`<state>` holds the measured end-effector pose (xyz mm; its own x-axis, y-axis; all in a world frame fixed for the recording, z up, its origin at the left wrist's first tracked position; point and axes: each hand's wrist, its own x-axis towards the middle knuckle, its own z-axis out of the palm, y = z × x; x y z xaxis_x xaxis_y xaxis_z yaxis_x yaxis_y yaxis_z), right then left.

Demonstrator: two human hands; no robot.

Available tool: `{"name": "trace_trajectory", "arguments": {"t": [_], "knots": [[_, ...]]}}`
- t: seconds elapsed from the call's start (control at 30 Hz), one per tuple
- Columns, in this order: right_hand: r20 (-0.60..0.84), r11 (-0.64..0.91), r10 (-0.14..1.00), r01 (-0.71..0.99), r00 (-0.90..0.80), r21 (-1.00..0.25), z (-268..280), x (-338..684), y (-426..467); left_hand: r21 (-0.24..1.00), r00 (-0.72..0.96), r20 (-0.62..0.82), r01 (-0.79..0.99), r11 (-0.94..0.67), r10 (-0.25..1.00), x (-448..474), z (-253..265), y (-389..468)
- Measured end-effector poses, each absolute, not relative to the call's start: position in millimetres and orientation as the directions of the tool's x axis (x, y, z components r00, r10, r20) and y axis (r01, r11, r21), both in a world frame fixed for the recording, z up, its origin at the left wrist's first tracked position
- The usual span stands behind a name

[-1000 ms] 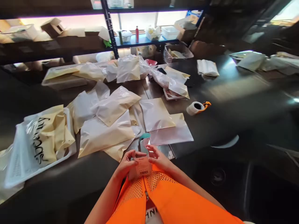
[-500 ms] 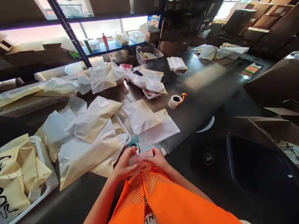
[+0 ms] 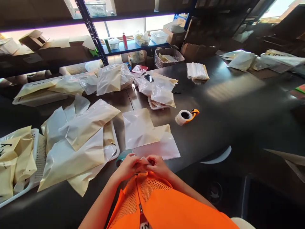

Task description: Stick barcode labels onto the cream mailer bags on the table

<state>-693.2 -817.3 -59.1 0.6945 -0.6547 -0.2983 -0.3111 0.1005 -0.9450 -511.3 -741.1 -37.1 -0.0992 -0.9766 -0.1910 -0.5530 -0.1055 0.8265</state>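
Observation:
My left hand (image 3: 130,167) and my right hand (image 3: 157,166) meet close to my orange vest, fingers pinched on a small printed packet (image 3: 143,161). Only a pale sliver of the packet shows between the fingertips; the rest is covered. Beside my left hand lies a rounded teal thing (image 3: 124,155), partly hidden behind it. Just beyond my hands, a cream and white plastic mailer bag (image 3: 138,127) overlaps a flat white bag (image 3: 163,144) on the dark table.
Several mailer bags (image 3: 81,152) pile over a white tray at left, near a white basket (image 3: 40,156) of cream bags. A tape roll with an orange dispenser (image 3: 184,117) stands right of centre. Farther back are a phone (image 3: 149,78) on bags and a blue shelf (image 3: 133,44).
The packet, whose red print and barcode showed before, is now mostly covered as my hands have closed together over it. The view has turned left.

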Motion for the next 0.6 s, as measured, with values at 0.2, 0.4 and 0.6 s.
{"name": "trace_trajectory", "arguments": {"t": [0.2,0.4,0.6], "knots": [[-0.299,0.036,-0.575,-0.341,0.762,-0.939,-61,-697,-856,0.646,0.165,-0.299,-0.69,-0.326,-0.94,-530,-40,-740],[-0.22,-0.018,-0.61,-0.29,0.761,-0.957,-73,-696,-934,0.555,0.419,-0.358,-0.623,-0.551,-0.835,-528,-57,-718],[0.15,-0.35,-0.725,-0.172,0.672,-0.921,-89,-647,-1059,0.518,0.369,-0.341,-0.694,-0.5,-0.865,-528,-71,-712]]}}
